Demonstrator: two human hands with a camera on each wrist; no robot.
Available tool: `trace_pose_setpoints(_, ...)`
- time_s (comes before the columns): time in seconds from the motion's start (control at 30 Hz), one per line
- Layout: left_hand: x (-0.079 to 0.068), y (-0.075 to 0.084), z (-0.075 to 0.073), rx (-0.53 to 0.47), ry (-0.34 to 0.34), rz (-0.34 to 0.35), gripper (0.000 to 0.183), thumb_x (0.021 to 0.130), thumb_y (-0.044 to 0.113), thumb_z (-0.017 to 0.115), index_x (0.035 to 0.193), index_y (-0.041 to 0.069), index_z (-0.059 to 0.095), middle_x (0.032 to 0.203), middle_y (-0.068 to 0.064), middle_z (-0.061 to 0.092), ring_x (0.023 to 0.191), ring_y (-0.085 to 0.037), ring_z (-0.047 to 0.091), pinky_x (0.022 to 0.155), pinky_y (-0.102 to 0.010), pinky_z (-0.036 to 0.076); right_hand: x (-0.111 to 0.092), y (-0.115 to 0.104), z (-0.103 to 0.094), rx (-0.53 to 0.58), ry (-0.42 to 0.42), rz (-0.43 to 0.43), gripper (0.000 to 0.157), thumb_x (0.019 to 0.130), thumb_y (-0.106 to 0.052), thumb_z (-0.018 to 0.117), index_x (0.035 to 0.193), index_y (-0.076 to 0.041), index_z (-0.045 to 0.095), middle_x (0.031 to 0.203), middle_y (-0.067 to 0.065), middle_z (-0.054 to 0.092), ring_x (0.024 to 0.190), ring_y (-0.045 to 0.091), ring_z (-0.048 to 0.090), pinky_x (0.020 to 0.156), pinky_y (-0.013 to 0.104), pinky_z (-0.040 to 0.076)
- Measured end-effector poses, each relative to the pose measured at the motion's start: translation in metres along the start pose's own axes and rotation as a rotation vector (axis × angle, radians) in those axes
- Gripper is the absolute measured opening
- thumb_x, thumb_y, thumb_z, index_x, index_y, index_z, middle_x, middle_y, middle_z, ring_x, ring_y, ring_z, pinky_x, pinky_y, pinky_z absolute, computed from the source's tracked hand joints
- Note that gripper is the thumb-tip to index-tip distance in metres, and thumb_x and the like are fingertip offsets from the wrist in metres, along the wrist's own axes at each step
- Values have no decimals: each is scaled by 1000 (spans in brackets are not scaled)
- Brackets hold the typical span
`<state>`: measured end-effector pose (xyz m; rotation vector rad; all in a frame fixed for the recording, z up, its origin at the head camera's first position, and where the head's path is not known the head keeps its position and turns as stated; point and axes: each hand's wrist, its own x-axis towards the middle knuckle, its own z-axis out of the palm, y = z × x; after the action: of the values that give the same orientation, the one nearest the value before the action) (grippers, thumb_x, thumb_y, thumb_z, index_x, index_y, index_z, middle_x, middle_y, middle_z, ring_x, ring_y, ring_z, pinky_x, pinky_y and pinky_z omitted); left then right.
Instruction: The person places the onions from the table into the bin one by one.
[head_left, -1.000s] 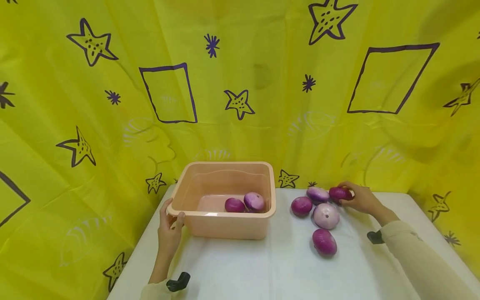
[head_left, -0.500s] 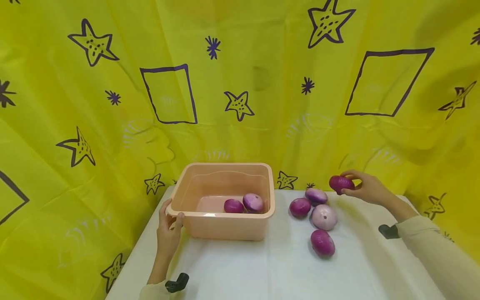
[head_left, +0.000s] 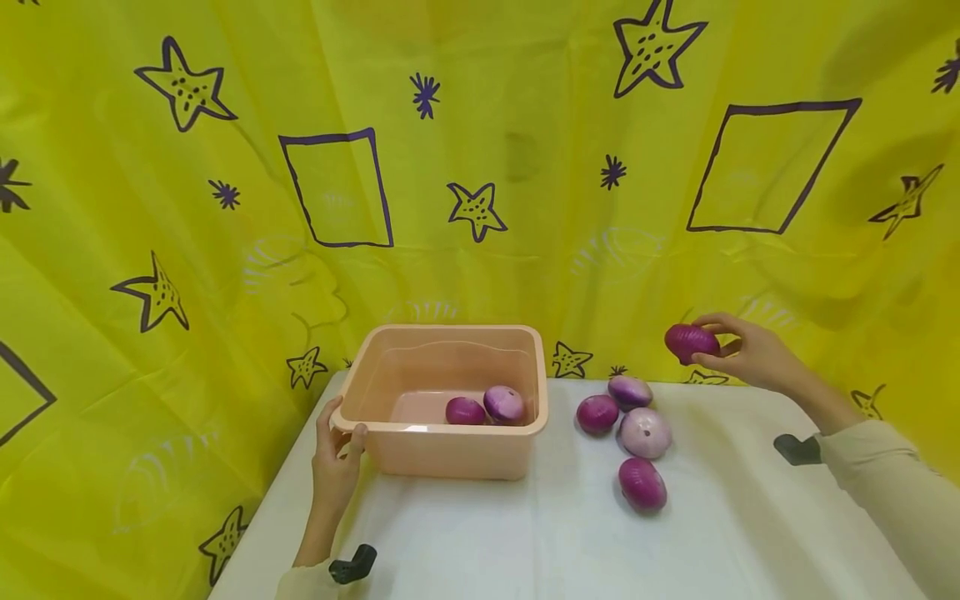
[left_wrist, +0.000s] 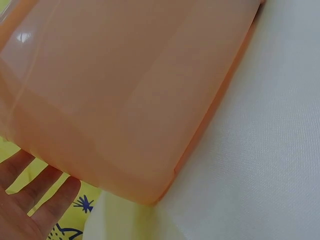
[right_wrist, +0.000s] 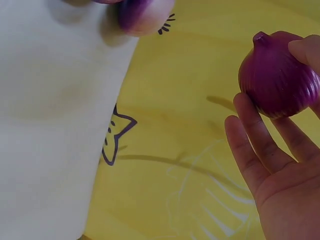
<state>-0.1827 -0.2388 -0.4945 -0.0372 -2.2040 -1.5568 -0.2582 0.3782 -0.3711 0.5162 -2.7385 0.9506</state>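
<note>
Yellow curtain point(head_left: 525, 92), printed with dark stars and frames, is hung behind a desk point(head_left: 465, 542) covered in white. On its left half a peach tub point(head_left: 450, 454) is set with its mouth upward and its long axis running side to side. Its near left corner is gripped at the rim by the left hand point(head_left: 336, 467), thumb on the near side and fingers along the left side, probably so that the tub is kept steady.

One red onion point(head_left: 690, 343) is pinched between thumb and fingers of the right hand point(head_left: 753, 354) and held up clear of the desk, near its far edge, against the curtain. Its stubby tip is pointed downward and slightly left in the head view, while its longer axis seems to be laid roughly sideways. By the look of it, the onion is held at its right side so that the rest is left uncovered.

Inside the tub, a dark onion point(head_left: 465, 410) and a paler onion point(head_left: 504, 404) are settled side by side, toward the right end. Four loose onions point(head_left: 646, 432) are left on the desk between the tub and the right sleeve point(head_left: 885, 467), perhaps for easy reach; the nearest is slanted, its long axis running from far left to near right.
</note>
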Motion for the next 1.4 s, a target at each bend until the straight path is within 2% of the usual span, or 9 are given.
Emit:
trace_pose_setpoints(0.27, -1, 1, 0, 15, 3, -9, 62, 105, 22, 59, 159, 25, 28, 155, -18, 48, 118, -35, 60, 82, -11, 50, -3, -3, -4, -23, 0, 21, 49, 91, -21, 81, 132, -5, 59, 121, 31, 64, 88, 39, 72, 62, 25, 57)
trace_pose_setpoints(0.6, -2, -1, 1, 13, -2, -11, 63, 105, 23, 59, 160, 24, 28, 156, -19, 46, 120, -37, 60, 82, -11, 49, -3, -7, -11, -48, 1, 15, 49, 92, -20, 79, 132, -3, 58, 122, 33, 63, 90, 42, 72, 63, 23, 56)
trace_pose_setpoints(0.9, -1, 1, 0, 11, 7, -16, 63, 105, 22, 59, 160, 24, 28, 155, -19, 47, 119, -36, 60, 82, -11, 50, 8, -15, -12, -57, 3, 5, 51, 92, -23, 79, 133, -4, 58, 123, 31, 64, 91, 41, 72, 63, 22, 55)
trace_pose_setpoints(1.13, 1, 1, 1, 16, -6, -13, 63, 105, 21, 58, 160, 23, 26, 156, -20, 45, 120, -37, 59, 82, -11, 49, 28, -42, -4, -31, -51, -17, 51, 92, -25, 79, 135, -6, 57, 126, 27, 64, 92, 36, 72, 68, 23, 57)
trace_pose_setpoints(1.4, -2, 4, 0, 28, 3, -12, 62, 106, 22, 57, 160, 24, 27, 156, -18, 46, 117, -34, 59, 82, -10, 49, 69, -88, 28, 1, -128, -123, 49, 90, -23, 81, 133, -11, 59, 126, 20, 67, 90, 27, 73, 76, 32, 60)
